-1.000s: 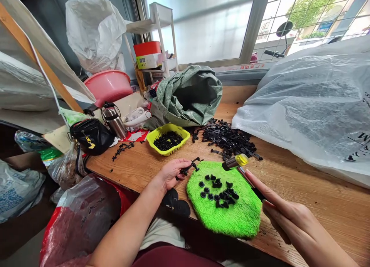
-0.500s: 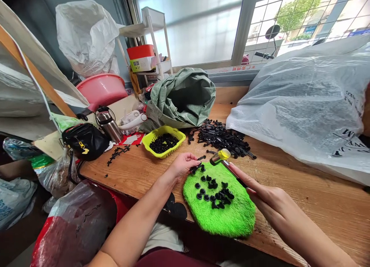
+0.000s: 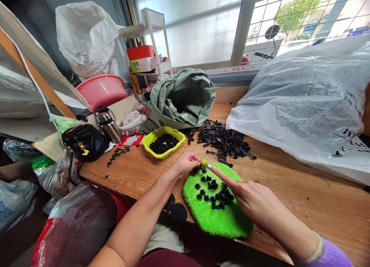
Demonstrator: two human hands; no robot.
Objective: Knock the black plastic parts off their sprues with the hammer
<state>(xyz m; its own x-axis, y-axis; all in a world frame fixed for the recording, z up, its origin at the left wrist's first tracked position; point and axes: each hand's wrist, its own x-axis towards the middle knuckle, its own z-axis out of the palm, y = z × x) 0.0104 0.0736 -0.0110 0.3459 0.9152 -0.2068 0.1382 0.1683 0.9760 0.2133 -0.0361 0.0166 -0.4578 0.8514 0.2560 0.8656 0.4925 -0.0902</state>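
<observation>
My left hand (image 3: pixel 187 163) is at the upper left edge of a fuzzy green cloth pad (image 3: pixel 208 224), its fingers closed on a dark plastic part that they mostly hide. In my right hand (image 3: pixel 257 201) is a small hammer (image 3: pixel 204 161) with a yellow face, the index finger stretched along its handle. The hammer head is down beside my left fingertips, slightly blurred, over a small black piece. Several loose black plastic plugs (image 3: pixel 213 185) with round flanges lie on the pad.
Behind the pad lie a heap of black plastic parts (image 3: pixel 225 139) and a yellow basket (image 3: pixel 180 137) of small black pieces. A green woven sack (image 3: pixel 162 101) opens toward me. A large white plastic bag (image 3: pixel 300 105) covers the right side. A black pouch (image 3: pixel 86 139) sits left.
My right hand has swung the hammer left and down, from above the pad's back edge to beside my left fingertips. A black part now lies between pad and heap. My left hand has barely moved.
</observation>
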